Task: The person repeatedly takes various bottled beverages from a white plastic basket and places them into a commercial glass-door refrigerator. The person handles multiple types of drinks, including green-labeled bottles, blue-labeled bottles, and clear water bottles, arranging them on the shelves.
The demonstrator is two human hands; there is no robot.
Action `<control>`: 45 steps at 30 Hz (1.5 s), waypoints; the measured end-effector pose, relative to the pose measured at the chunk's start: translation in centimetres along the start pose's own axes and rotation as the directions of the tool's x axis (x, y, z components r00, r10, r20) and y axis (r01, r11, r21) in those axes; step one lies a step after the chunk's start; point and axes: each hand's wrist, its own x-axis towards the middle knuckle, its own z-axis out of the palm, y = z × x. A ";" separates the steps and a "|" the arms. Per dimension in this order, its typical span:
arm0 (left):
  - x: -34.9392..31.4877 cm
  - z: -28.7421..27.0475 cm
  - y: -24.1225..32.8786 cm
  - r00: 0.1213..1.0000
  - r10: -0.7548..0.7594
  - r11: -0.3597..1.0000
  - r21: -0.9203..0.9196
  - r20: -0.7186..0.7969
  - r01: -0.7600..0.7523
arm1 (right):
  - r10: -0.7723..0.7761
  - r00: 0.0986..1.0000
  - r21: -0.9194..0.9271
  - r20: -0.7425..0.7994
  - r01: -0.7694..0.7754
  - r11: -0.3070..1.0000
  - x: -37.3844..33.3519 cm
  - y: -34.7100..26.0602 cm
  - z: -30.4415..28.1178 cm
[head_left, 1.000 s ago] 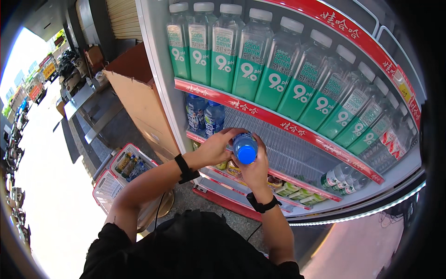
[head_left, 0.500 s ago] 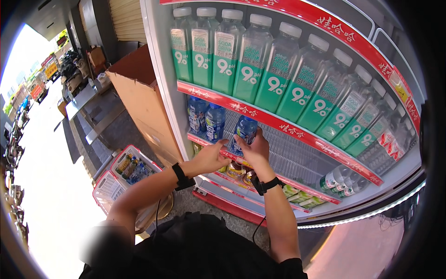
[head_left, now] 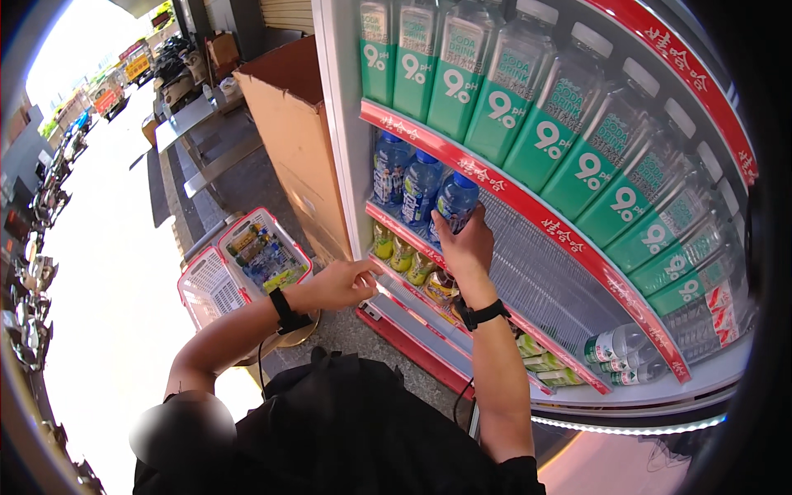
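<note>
My right hand (head_left: 468, 245) is wrapped around a blue-labelled water bottle (head_left: 456, 200) and holds it upright on the middle shelf (head_left: 569, 272) of an open drinks cooler, beside two matching blue bottles (head_left: 406, 176). My left hand (head_left: 342, 285) hangs below and left of it, fingers loosely curled, holding nothing, just in front of the lower shelf with small yellow-green bottles (head_left: 400, 252). Both wrists wear black bands.
The top shelf carries a row of green-labelled bottles (head_left: 528, 107). A few bottles lie at the bottom right (head_left: 619, 355). A red-and-white basket (head_left: 243, 264) with goods stands on the floor at left, next to a tall cardboard box (head_left: 289, 124).
My right hand lifted the blue bottle from chest height up onto the middle shelf. My left hand let go of it and dropped toward the lower shelf.
</note>
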 end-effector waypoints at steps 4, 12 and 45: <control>-5.1 -0.8 -4.4 0.986 -0.119 0.990 0.055 -0.117 0.126 | -0.014 1.000 -0.044 0.003 0.014 0.999 -0.5 -0.3 0.1; -14.1 -1.1 -10.8 0.870 -0.432 0.901 -0.147 -0.237 0.407 | 0.039 0.999 -0.115 0.008 -0.038 0.993 -0.7 0.0 0.5; -10.3 -5.0 -58.9 0.519 -0.818 0.535 0.003 -0.246 0.845 | 0.392 0.920 -0.268 -0.022 -0.383 0.884 -2.4 2.9 -5.2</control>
